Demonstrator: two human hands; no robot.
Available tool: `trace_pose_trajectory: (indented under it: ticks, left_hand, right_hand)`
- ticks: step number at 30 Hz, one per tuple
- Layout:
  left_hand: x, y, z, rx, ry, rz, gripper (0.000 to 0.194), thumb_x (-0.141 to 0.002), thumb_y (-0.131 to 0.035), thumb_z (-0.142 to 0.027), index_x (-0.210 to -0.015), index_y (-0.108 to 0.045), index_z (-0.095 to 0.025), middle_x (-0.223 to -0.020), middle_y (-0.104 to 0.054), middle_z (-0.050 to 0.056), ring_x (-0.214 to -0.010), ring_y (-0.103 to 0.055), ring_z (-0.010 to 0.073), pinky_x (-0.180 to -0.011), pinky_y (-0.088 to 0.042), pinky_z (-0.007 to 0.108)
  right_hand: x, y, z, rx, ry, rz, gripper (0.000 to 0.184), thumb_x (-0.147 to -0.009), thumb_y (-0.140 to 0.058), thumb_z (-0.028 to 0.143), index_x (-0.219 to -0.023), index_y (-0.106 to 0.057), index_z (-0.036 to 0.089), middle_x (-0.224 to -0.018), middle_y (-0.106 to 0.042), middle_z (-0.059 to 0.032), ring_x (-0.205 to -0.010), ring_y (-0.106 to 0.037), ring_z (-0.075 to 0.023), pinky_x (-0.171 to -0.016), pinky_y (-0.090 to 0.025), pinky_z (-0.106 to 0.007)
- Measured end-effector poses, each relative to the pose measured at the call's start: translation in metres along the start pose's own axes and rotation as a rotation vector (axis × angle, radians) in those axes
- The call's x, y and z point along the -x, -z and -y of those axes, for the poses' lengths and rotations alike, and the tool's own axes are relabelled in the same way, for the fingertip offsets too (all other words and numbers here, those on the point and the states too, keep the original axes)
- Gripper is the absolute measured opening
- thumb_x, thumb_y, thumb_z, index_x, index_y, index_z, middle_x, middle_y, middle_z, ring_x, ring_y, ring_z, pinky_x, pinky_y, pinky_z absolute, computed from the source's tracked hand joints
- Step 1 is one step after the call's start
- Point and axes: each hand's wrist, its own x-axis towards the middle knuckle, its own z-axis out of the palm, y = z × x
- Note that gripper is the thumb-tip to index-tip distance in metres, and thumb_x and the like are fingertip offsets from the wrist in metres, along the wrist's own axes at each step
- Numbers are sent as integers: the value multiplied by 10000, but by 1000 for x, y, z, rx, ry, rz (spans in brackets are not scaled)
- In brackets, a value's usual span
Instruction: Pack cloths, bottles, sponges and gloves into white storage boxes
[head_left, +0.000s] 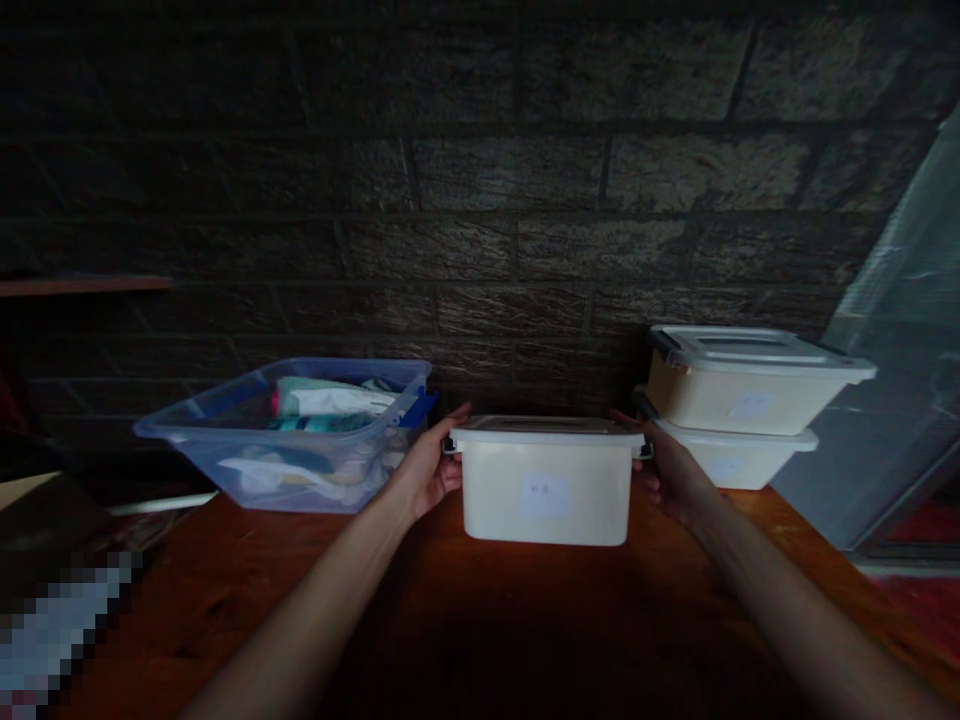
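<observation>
A white lidded storage box [487,500] with a small paper label on its front is in the middle of the view, above or on the wooden table; I cannot tell if it touches the wood. At the box's left end, my left hand [433,468] is closed around the edge by the dark latch. My right hand [671,472] grips the opposite end the same way, its fingers partly hidden behind the box. The lid is on.
Left of the box, an open clear-blue plastic bin [247,455] holds cloths and packets. To the right stand two stacked white lidded boxes [757,395]. A dark brick wall [480,180] rises behind the wooden table [525,620]. A brown shelf edge [82,286] juts out at far left.
</observation>
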Motion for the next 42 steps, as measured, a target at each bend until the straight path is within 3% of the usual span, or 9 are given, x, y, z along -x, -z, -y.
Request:
trace_pose_trajectory:
  ticks: [4, 15, 24, 29, 35, 38, 42]
  left_hand:
    - [3, 1, 0, 83, 21, 79, 455, -900, -652, -375, -1325, -635, -214, -512, -433, -90, -335, -350, 32, -320, -253, 107]
    - [9, 8, 22, 219, 65, 118, 467, -964, -594, -450, -1382, -597, -241, -517, -488, -74, -303, -364, 30, -281, -262, 103]
    - [10, 7, 24, 232, 68, 130, 421, -988, -555, -418, -1365, -608, -238, -500, -494, -71, -300, -375, 42, -285, -283, 111]
    - [12, 7, 24, 198, 33, 168, 474, -957, -610, -377, -1404, -582, -225, -488, -475, -84, -317, -369, 42, -300, -287, 109]
    - [17, 2, 27, 45, -132, 146, 559, -910, -627, -341, -1458, -550, -261, -561, -497, -73, -346, -376, 52, -315, -301, 145]
    - [16, 2, 30, -27, -244, 102, 629, -884, -625, -315, -1499, -494, -299, -606, -540, -64, -343, -396, 62, -314, -306, 161]
    - [8, 8, 38, -85, -268, 75, 692, -855, -621, -326, -1518, -444, -241, -660, -582, -51, -335, -413, 70, -304, -316, 180]
  right_hand:
    - [-4, 1, -5, -37, -40, 1, 552, -891, -564, 476, -1393, -581, 247, -499, -429, 76, -318, -274, -67, -305, -176, -176]
    - [-2, 13, -18, -103, -102, -18, 470, -892, -566, 462, -1300, -635, 240, -508, -368, 72, -329, -241, -61, -320, -147, -210]
    - [2, 15, -16, -126, -96, -32, 488, -924, -550, 471, -1342, -636, 234, -470, -397, 67, -300, -258, -59, -299, -153, -191]
    - [7, 14, -12, -111, -102, 9, 538, -912, -573, 467, -1409, -597, 263, -453, -440, 78, -291, -315, -58, -289, -227, -157]
    - [9, 11, -17, 34, 77, -33, 588, -894, -605, 450, -1464, -565, 315, -458, -511, 68, -281, -430, -118, -248, -336, -212]
    - [7, 9, -22, 116, 209, -81, 599, -880, -638, 385, -1466, -573, 281, -508, -561, 59, -288, -464, -128, -236, -380, -236]
    - [4, 10, -28, 185, 242, -88, 583, -882, -653, 377, -1443, -599, 225, -550, -594, 43, -295, -481, -124, -231, -392, -237]
